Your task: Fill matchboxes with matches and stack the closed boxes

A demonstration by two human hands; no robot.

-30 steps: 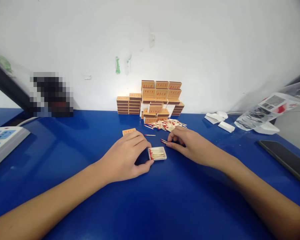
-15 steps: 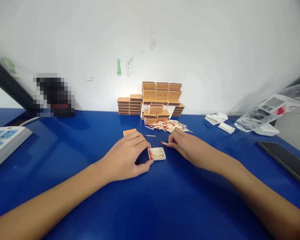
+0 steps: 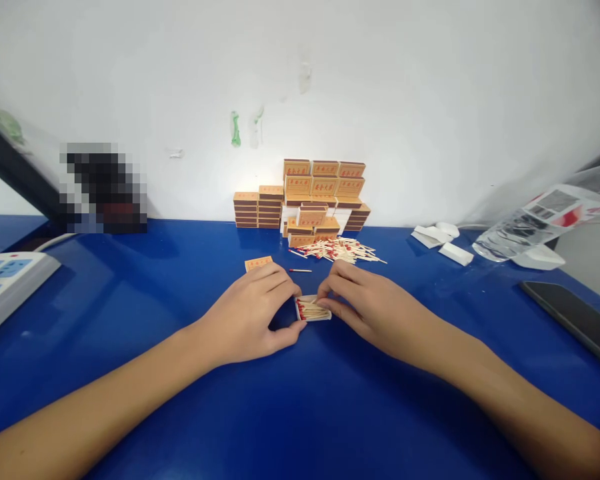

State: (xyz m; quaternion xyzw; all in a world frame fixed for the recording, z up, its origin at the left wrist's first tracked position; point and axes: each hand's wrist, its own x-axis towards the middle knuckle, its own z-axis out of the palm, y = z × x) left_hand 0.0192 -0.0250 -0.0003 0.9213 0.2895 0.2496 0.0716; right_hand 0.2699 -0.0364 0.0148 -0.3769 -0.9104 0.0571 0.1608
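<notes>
1. Tray (image 3: 325,318): white, shallow, open side up, flat on blue tabletop (image 3: 300,407); right end partly hidden.
2. Matches in tray (image 3: 310,309): pale sticks, red heads left, roughly parallel.
3. Match pile (image 3: 344,249): loose, jumbled, farther back than tray.
4. Single match (image 3: 301,271): flat, head left, between tray and pile, apart from both.

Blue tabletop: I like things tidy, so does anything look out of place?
A lone match lies apart from the match pile, sprawled before the stacked matchboxes; both look stray because other matches sit in the matchbox tray.
</notes>
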